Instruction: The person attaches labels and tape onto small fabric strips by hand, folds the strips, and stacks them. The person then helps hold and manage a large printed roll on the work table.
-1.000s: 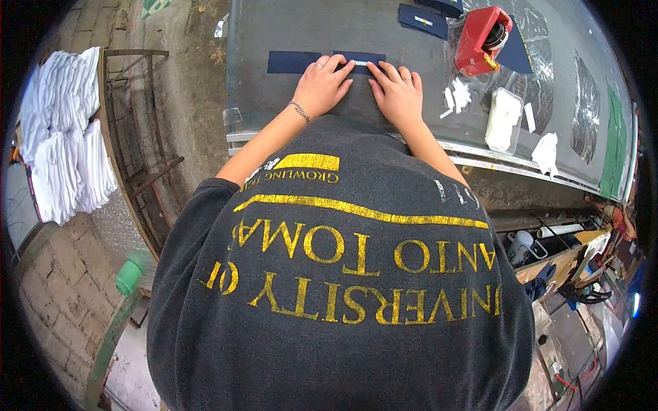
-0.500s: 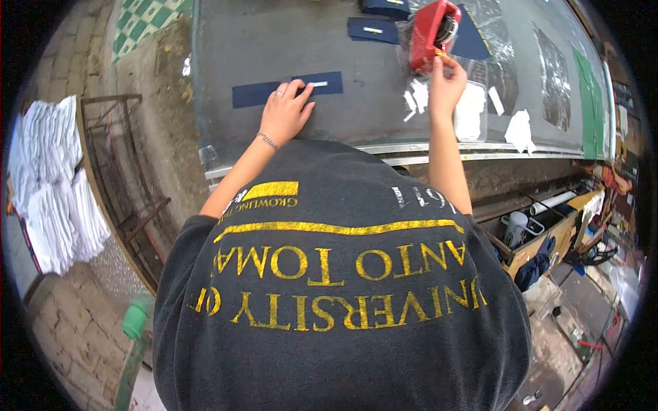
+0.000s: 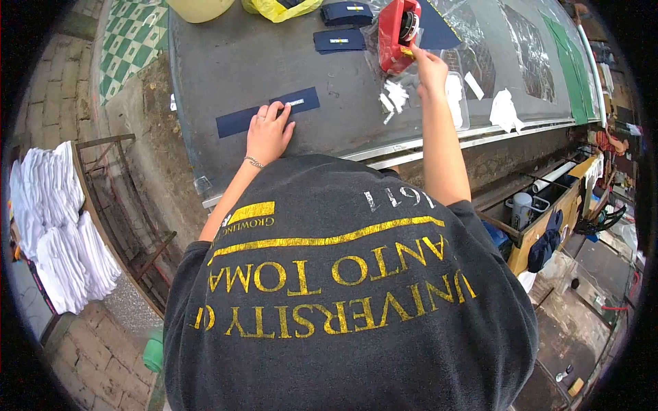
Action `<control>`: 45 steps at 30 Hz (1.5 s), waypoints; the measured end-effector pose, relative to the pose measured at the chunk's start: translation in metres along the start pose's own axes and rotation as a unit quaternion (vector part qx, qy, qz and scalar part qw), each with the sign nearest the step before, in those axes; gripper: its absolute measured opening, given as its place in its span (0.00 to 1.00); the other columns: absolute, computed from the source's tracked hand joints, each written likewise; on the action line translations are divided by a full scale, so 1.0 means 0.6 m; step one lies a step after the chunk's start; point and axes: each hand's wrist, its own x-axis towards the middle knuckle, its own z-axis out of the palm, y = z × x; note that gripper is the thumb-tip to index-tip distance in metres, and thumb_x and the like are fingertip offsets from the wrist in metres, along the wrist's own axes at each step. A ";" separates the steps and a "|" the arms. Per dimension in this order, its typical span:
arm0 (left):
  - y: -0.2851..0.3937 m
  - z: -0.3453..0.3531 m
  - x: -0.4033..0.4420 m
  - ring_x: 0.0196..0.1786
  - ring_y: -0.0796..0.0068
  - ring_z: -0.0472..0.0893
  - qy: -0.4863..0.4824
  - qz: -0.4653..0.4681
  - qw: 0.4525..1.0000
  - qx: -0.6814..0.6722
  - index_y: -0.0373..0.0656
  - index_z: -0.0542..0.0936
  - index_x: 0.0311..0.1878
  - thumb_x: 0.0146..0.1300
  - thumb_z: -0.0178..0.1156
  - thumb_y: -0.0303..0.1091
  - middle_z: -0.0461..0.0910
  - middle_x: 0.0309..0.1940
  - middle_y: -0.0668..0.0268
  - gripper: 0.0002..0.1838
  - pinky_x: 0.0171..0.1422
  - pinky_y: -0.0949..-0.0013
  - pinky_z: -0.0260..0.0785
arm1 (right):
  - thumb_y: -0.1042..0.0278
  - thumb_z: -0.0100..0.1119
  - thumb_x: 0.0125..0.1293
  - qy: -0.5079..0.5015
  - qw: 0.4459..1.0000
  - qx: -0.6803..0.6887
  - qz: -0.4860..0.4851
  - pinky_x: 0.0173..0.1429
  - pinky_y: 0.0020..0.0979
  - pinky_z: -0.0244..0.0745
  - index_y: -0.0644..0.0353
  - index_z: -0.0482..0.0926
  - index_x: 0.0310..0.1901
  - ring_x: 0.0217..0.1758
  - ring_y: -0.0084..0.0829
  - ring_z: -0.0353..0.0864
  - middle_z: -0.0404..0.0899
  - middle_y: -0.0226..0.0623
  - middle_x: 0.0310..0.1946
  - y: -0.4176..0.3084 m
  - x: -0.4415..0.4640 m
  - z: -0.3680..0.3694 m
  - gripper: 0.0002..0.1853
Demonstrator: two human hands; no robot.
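My left hand rests on a navy fabric strip, its fingers spread and pressing down. At the fingertips lies a small white printed label on the strip. My right hand is at the front end of a red tape dispenser, thumb and finger pinched together at its cutting edge, where the tape end is. The tape itself is too thin to see clearly. Beyond the strip lie two stacks of folded navy strips with labels, a nearer stack and a farther stack.
White paper scraps and a clear tray of white pieces lie by my right forearm. A yellow plastic bag and a pale tub stand at the far edge. White folded cloth piles sit at left.
The view has turned and shifted, so the table things appear farther left and the tub and yellow bag show. My left hand stays on the strip and my right hand at the dispenser.
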 end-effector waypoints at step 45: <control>0.004 -0.004 -0.006 0.64 0.63 0.72 -0.064 -0.042 0.996 0.045 0.48 0.77 0.64 0.67 0.59 0.46 0.72 0.65 0.69 0.24 0.62 0.60 0.67 | 0.68 0.63 0.66 -0.554 0.765 -0.225 -0.239 0.45 0.32 0.75 0.64 0.83 0.43 0.38 0.27 0.80 0.83 0.36 0.33 0.015 -0.111 0.154 0.09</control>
